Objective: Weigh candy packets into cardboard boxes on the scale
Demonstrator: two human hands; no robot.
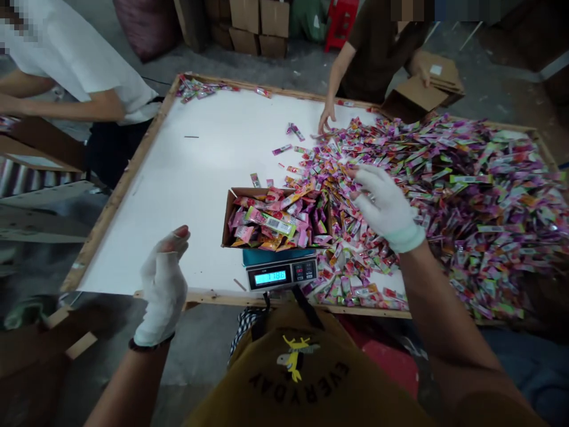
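head view: the person's left hand [164, 284], in a white glove, is hovering over the edge of a white board with a wooden frame [115, 190], its fingers pressed together and holding nothing visible. the right hand [384, 207], also gloved, is reaching over a wide heap of pink and green foil packets [466, 201]. its fingers are curling toward the packets, but blur makes it impossible to tell whether they are pinching any. just left of that hand, a cardboard box [226, 219] packed with more packets is sitting on a digital scale [280, 274], its lit readout too blurry to read with certainty. across the board, a co-worker in a dark shirt [377, 59] is resting a hand [326, 118] near scattered packets, head cut off by the frame. another co-worker in a white shirt [75, 65] is standing at the left, also partly cut off.
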